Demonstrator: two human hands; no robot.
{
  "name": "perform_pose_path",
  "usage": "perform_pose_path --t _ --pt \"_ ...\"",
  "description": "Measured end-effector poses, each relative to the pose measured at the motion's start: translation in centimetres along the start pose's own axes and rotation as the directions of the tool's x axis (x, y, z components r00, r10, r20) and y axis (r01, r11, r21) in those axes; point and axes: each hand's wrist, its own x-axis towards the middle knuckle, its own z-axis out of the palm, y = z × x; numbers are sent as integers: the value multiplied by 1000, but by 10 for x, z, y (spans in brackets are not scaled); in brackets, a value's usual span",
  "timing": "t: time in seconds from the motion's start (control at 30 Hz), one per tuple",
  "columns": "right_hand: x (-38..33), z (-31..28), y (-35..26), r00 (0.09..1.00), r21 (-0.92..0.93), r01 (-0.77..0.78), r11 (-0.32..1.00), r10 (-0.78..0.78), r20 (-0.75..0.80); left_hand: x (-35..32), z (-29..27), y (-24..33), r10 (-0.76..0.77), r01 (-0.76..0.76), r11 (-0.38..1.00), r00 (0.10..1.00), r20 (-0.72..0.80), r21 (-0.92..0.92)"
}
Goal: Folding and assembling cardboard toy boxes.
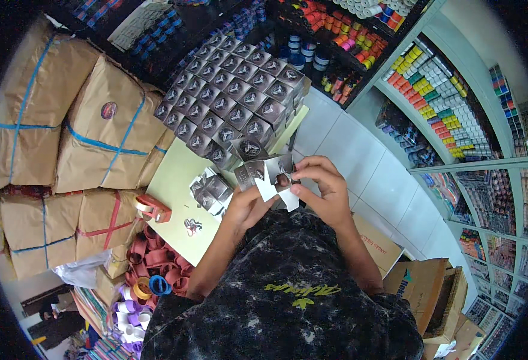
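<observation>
My left hand (247, 207) holds a small grey printed carton (262, 171) from below, its white flaps spread open. My right hand (322, 189) pinches the carton's top, where a small dark round item (282, 179) sits at the opening. Both hands hover over the near edge of a pale green board (180, 180). Beyond them, several matching grey cartons (234, 90) stand packed in rows. A short pile of flat unfolded cartons (211, 189) lies just left of my left hand.
Brown paper parcels (105, 129) tied with blue and red straps fill the left. A red tape dispenser (153, 208) sits on the board's edge above a heap of tape rolls (150, 267). Shelves of coloured rolls (450, 102) line the right; cardboard boxes (423, 285) stand lower right.
</observation>
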Motion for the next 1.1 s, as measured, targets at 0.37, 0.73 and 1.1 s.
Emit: perform_pose_path --t 0.37,0.73,1.1 --pt "2 1 -13 1000 19 -27 999 27 -7 4 5 -1 21 -17 999 996 88 -38" --pt "-2 2 1 965 496 -241 834 258 34 5 2 -4 24 -21 999 997 68 -46" --pt "-1 2 4 921 546 -361 756 382 80 5 9 -4 35 -34 999 994 105 -11"
